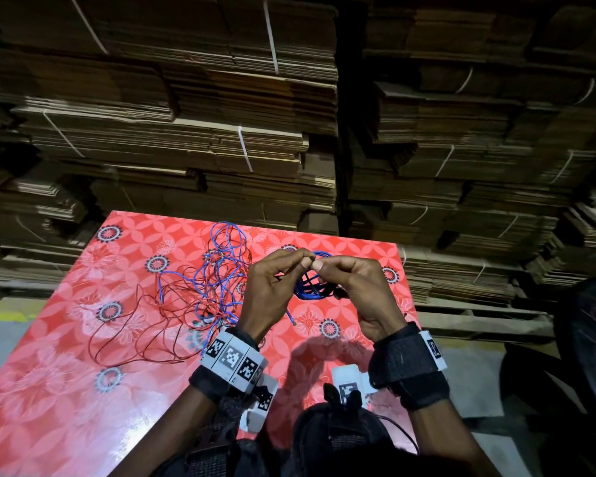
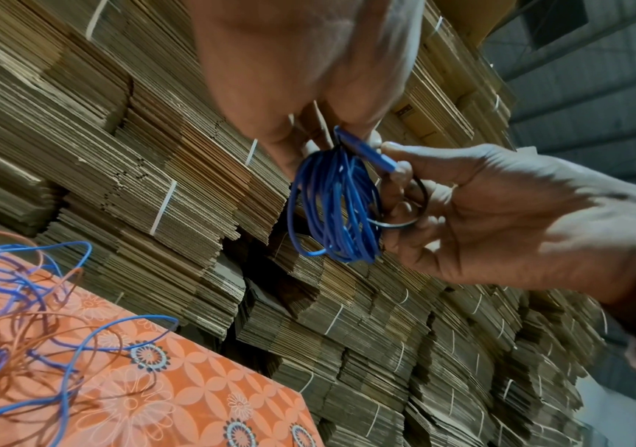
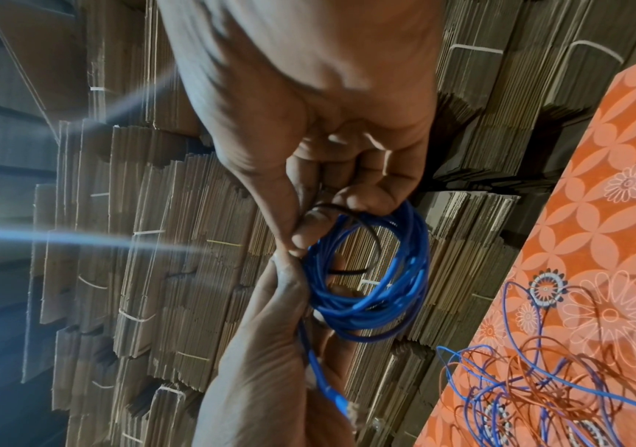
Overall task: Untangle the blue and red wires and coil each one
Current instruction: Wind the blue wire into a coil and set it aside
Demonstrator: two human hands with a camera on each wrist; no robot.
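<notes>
Both hands raised together above the table, fingertips nearly meeting. Left hand and right hand each pinch the blue coil, held up off the cloth so its loops hang free. A thin black band loops off the right fingers, probably to tie the coil. Tangle of red and blue wire lies on the table, left of the hands, not sorted. 1 coil near done.

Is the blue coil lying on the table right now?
No, both hands hold the blue coil up off the table.
</notes>
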